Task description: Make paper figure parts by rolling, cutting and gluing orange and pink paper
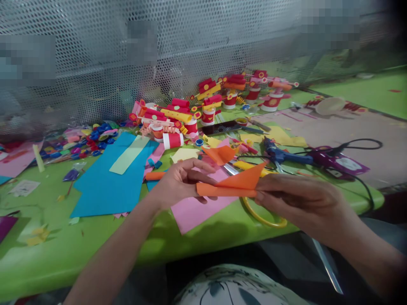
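Observation:
Between my two hands a piece of orange paper (237,182) is held up over the front of the table, its lower edge curled or folded over and a pointed flap rising toward the right. My left hand (181,180) grips its left end, with some fingers behind it. At the right end, my right hand (292,192) pinches the paper between thumb and fingers. Beneath them lie a pink sheet (190,216) and scissors with a yellow handle (265,222). An orange paper roll (154,175) rests just left of my left hand.
Blue sheets (104,190) carry a pale green strip (129,155). Paper-covered cups (208,114) topped with coloured rolls stand along the back by a perforated metal screen (190,38). A blue glue gun (286,156) with a black cable lies right. Colourful bottle caps (95,137) are heaped at left.

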A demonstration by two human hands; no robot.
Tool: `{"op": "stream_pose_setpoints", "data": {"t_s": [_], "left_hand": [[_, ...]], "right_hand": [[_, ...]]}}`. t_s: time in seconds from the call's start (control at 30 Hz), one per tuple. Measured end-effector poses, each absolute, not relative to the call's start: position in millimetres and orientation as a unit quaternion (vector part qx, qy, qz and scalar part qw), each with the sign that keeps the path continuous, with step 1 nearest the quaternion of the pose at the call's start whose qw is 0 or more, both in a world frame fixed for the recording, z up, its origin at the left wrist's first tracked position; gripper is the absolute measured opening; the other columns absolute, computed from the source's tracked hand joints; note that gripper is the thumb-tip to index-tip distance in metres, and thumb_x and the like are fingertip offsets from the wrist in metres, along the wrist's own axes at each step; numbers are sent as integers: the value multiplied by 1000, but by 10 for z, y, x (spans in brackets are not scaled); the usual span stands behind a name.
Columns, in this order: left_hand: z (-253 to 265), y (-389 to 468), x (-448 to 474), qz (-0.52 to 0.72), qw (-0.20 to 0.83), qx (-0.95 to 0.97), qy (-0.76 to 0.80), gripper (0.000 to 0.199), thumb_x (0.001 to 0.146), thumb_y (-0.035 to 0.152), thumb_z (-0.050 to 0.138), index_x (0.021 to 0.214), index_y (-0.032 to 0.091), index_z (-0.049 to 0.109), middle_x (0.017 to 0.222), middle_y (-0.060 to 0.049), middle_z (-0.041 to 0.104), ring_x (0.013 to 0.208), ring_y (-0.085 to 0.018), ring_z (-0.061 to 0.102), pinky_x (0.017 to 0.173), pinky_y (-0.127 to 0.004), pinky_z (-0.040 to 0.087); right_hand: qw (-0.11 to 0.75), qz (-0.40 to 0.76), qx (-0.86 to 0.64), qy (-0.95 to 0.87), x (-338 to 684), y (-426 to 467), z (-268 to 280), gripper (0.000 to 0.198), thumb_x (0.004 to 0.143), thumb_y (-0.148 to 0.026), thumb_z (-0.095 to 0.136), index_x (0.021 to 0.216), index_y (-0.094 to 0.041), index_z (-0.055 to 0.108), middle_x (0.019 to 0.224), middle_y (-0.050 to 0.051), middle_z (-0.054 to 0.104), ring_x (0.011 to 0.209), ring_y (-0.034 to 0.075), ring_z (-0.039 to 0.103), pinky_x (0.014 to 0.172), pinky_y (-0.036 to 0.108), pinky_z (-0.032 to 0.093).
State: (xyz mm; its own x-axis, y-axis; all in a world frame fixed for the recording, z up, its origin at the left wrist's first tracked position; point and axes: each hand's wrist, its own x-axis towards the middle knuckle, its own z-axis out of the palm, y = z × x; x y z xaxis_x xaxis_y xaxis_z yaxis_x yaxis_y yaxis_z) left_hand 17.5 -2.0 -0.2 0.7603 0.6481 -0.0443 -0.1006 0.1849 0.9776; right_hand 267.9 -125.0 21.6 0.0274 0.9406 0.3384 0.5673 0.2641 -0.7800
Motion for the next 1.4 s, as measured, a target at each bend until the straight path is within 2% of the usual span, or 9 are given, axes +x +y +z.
{"op": "stream_pose_setpoints", "data": {"t_s": [0.1, 0.3, 0.5, 0.63, 0.8, 0.97, 1.17, 1.27, 1.4], "left_hand": [[17, 8, 137, 230, 715, 625, 213, 34, 81, 23, 84, 115, 21, 78, 103, -9, 82, 84, -22, 81, 68, -27, 66], [9, -27, 135, 308, 670, 647, 192, 24, 81, 18, 83, 105, 22, 82, 120, -9, 79, 89, -22, 80, 71, -30, 67], [-16, -5, 174, 333, 609, 672, 257, 21, 77, 10, 79, 94, 21, 85, 99, -7, 83, 88, -21, 78, 71, -26, 65], [5, 38, 166, 276, 641, 665, 267, 22, 83, 16, 76, 103, 20, 84, 96, -7, 82, 82, -19, 79, 73, -29, 67], [61, 77, 83, 211, 720, 621, 227, 33, 83, 17, 75, 116, 21, 80, 102, -9, 82, 102, -27, 79, 80, -32, 66], [60, 2, 129, 213, 737, 600, 227, 41, 78, 24, 85, 118, 22, 76, 113, -10, 79, 105, -28, 78, 81, -33, 66], [-36, -131, 336, 287, 747, 536, 270, 29, 79, 38, 86, 96, 18, 72, 80, -3, 77, 76, -21, 80, 64, -28, 64], [-49, -151, 377, 319, 740, 516, 291, 31, 77, 40, 87, 91, 17, 72, 80, -2, 76, 78, -22, 80, 64, -26, 63], [-37, -150, 383, 344, 724, 515, 304, 31, 76, 41, 88, 87, 16, 73, 78, -1, 75, 78, -20, 79, 67, -27, 63]], "right_hand": [[434, 186, -563, -678, 2665, -1248, 216, 4, 82, -27, 79, 84, -25, 82, 80, 5, 79, 66, 17, 69, 57, 24, 54], [458, 417, -599, -507, 2613, -1201, 208, 24, 76, -44, 87, 85, -22, 84, 62, 2, 72, 56, 13, 59, 48, 24, 46], [482, 452, -606, -443, 2576, -1137, 220, 30, 67, -50, 91, 75, -22, 85, 56, 4, 72, 47, 10, 55, 39, 21, 38], [491, 467, -609, -413, 2559, -1071, 197, 36, 56, -54, 95, 70, -22, 85, 54, 6, 72, 48, 10, 59, 42, 18, 44], [480, 470, -630, -390, 2562, -1042, 253, 40, 50, -55, 96, 69, -22, 86, 53, 7, 71, 47, 8, 58, 37, 14, 36], [479, 462, -627, -404, 2549, -1055, 304, 41, 50, -55, 96, 70, -21, 86, 54, 7, 71, 48, 9, 60, 43, 16, 45], [509, 413, -615, -439, 2559, -1078, 106, 37, 60, -50, 94, 81, -21, 87, 62, 7, 77, 52, 11, 65, 48, 17, 52], [525, 408, -605, -439, 2574, -1084, 51, 32, 61, -48, 95, 81, -24, 87, 67, 6, 80, 60, 14, 73, 63, 18, 61], [506, 440, -583, -459, 2599, -1067, 125, 30, 63, -48, 94, 83, -27, 87, 68, 5, 81, 60, 13, 74, 61, 16, 61]]}}
